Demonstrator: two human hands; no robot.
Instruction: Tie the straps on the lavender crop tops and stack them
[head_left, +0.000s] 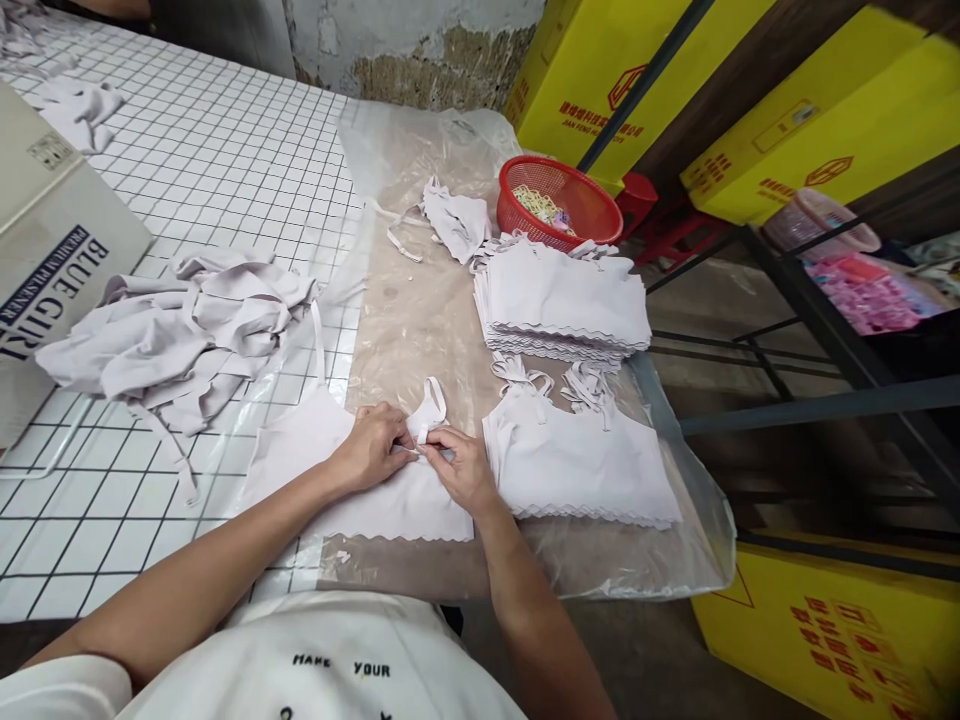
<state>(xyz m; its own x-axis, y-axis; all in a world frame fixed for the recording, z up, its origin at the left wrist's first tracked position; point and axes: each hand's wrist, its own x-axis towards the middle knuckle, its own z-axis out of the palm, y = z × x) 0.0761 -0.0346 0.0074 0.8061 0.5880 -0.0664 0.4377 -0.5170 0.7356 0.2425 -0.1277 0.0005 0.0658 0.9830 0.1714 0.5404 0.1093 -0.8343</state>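
Observation:
A pale lilac camisole (360,490) lies flat on the plastic-covered table (420,310) right in front of me. My left hand (375,445) and my right hand (461,465) meet at its top edge. Both pinch the looped strap (433,408) of the camisole, fingers closed on it. To the right lies a small stack of folded camisoles (581,460). Behind that sits a taller folded stack (562,295).
A heap of unfolded camisoles (187,325) lies left on the checked sheet (225,150). A cardboard box (45,260) stands far left. A red basket (559,200) sits at the back, a crumpled garment (454,220) beside it. Yellow boxes (825,110) and a metal rack (825,330) are on the right.

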